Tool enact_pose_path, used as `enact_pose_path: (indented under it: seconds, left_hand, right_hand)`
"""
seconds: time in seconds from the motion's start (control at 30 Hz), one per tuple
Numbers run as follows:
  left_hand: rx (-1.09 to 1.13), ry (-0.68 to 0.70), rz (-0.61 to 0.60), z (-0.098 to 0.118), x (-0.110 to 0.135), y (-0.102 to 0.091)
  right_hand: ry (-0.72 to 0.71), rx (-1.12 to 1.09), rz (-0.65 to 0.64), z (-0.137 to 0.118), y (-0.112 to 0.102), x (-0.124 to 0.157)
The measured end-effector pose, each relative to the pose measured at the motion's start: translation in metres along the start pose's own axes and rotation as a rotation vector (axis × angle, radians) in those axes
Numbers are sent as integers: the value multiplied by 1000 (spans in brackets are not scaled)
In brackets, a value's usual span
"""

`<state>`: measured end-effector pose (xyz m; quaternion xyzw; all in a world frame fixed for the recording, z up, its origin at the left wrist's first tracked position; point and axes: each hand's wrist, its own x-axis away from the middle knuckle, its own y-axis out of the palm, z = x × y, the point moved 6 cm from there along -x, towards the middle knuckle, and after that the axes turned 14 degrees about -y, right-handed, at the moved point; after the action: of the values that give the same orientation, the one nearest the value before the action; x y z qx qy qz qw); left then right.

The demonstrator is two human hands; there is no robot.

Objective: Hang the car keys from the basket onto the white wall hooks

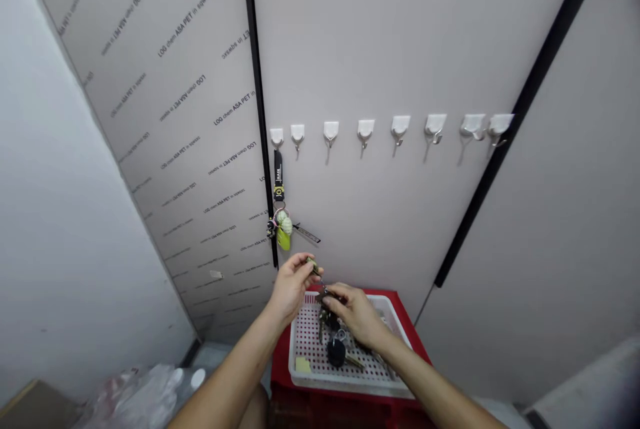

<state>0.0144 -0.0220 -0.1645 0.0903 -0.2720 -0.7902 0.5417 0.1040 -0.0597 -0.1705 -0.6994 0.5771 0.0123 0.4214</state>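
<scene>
My left hand [291,286] is raised over a white perforated basket [310,376], its fingers pinched on a small keyring piece. My right hand [356,312] is closed on the same bunch of keys [327,314], which dangles into the basket. A black key fob [336,352] hangs or lies just below it. On the wall above, a row of several white adhesive hooks [365,129] runs left to right. The leftmost hook [277,136] carries a black strap with a green and white keychain [283,229].
The basket sits on a red stool or crate [281,356]. A small yellow tag [303,365] lies in the basket's near left corner. Crumpled clear plastic [135,389] lies on the floor at left. A black strip [257,102] divides the wall panels.
</scene>
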Motion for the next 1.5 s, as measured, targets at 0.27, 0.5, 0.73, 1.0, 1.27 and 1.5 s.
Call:
enact_pose_path:
  seconds: [0.27, 0.5, 0.73, 1.0, 1.27, 1.5]
  left_hand:
    - [0, 121, 20, 30, 7, -1]
    - [-361, 274, 201, 70, 4, -3]
    - [-645, 497, 53, 126, -8, 45]
    - [-613, 573, 413, 185, -38, 41]
    - [-738, 551, 475, 174, -40, 36]
    - [-960, 687, 370, 78, 7, 17]
  right_hand:
    - [-106, 333, -6, -21, -29, -26]
    - [86, 140, 31, -46, -62, -74]
    - [3, -85, 284, -83, -90, -142]
    - [22, -205, 547, -87, -104, -195]
    - [42, -63, 556, -63, -104, -196]
    - [-36, 177, 282, -21, -75, -95]
